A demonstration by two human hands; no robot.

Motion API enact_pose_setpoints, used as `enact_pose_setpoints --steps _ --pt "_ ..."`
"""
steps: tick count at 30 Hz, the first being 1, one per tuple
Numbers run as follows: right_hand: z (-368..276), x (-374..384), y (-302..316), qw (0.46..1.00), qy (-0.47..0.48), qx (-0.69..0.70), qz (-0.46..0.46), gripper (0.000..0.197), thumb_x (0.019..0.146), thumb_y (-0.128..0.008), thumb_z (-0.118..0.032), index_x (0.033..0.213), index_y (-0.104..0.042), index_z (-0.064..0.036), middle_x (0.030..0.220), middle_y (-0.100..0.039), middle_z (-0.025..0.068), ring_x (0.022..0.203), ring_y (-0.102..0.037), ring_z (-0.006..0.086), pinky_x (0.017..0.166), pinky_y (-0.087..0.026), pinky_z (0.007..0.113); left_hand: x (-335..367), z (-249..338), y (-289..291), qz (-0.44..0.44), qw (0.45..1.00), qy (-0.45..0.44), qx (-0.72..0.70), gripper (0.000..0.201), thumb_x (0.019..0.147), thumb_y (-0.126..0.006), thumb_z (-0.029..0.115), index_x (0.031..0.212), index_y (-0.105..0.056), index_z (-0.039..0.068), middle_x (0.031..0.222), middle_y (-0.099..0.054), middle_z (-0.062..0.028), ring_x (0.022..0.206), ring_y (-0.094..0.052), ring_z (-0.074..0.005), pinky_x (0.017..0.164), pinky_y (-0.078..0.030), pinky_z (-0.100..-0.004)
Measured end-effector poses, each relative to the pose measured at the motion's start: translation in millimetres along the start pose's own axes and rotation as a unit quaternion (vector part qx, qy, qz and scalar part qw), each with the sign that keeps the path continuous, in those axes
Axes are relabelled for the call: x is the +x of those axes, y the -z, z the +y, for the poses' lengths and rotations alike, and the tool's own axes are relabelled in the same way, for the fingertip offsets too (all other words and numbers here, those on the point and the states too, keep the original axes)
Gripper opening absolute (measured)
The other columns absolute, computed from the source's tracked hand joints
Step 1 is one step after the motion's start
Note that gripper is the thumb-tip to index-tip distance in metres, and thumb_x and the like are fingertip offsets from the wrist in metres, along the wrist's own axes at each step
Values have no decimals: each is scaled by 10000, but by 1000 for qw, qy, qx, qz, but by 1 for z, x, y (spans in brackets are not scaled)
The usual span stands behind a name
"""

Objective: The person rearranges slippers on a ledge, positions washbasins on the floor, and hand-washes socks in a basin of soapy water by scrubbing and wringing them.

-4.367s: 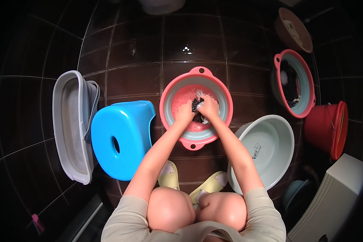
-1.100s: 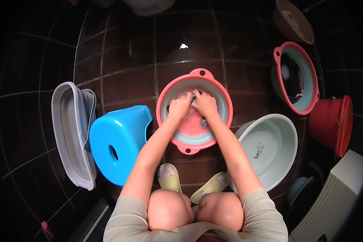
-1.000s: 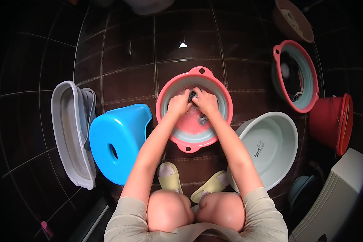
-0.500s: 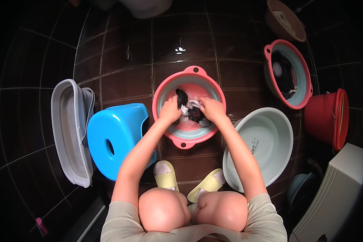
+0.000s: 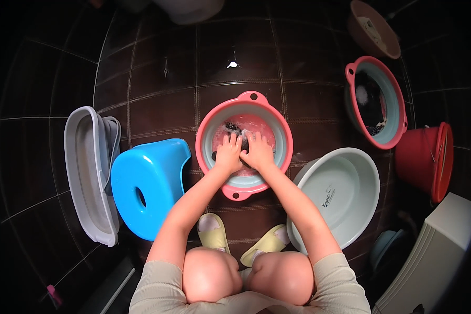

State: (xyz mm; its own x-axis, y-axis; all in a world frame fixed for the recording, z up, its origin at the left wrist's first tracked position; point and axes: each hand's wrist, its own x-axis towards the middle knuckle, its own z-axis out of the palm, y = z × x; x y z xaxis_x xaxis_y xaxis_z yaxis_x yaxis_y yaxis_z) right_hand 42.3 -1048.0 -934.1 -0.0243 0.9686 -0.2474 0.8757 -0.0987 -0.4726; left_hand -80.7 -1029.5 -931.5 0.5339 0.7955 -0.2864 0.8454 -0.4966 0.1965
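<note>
A pink-rimmed basin (image 5: 204, 112) with grey sides and a pink bottom stands on the floor in front of me, holding shallow sudsy water. In it lies dark wet cloth (image 5: 232, 126), mostly hidden under my hands; what kind of garment it is I cannot tell. My left hand (image 5: 229, 153) presses down on the cloth, fingers stretched forward and apart. Close beside it, my right hand (image 5: 258, 150) rests on the cloth too, its fingers spread and its thumb toward the left hand. Neither hand grasps anything.
A blue stool (image 5: 141, 172) and grey folding tub (image 5: 74, 172) stand left. To the right are a pale oval basin (image 5: 353, 204), a second pink-rimmed basin (image 5: 377, 63) with dark contents, a red bucket (image 5: 416, 154) and a pinkish basin (image 5: 369, 10). Yellow slippers (image 5: 212, 233) are on my feet.
Both hands have moved closer together and toward me, from gathering the black and white cloth to lying spread on it. The cloth now sits lower in the water.
</note>
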Motion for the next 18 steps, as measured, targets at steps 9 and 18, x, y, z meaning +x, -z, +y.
enact_pose_setpoints --steps 9,18 --pt "9 13 -13 967 -194 162 30 316 764 -461 -327 891 -610 -79 797 -598 209 784 -563 384 703 -437 455 18 3 -4 22 974 142 -176 142 639 -569 74 779 -579 50 765 -599 -170 724 -591 -343 663 -473 -430" --pt "-16 -22 33 974 -24 197 107 270 737 -522 -104 1002 -504 -53 1099 -455 177 960 -481 351 814 -393 380 -11 -1 27 -20 973 123 -195 680 548 -645 138 1179 -391 122 1168 -404 -190 1085 -412 -352 820 -405 -465"
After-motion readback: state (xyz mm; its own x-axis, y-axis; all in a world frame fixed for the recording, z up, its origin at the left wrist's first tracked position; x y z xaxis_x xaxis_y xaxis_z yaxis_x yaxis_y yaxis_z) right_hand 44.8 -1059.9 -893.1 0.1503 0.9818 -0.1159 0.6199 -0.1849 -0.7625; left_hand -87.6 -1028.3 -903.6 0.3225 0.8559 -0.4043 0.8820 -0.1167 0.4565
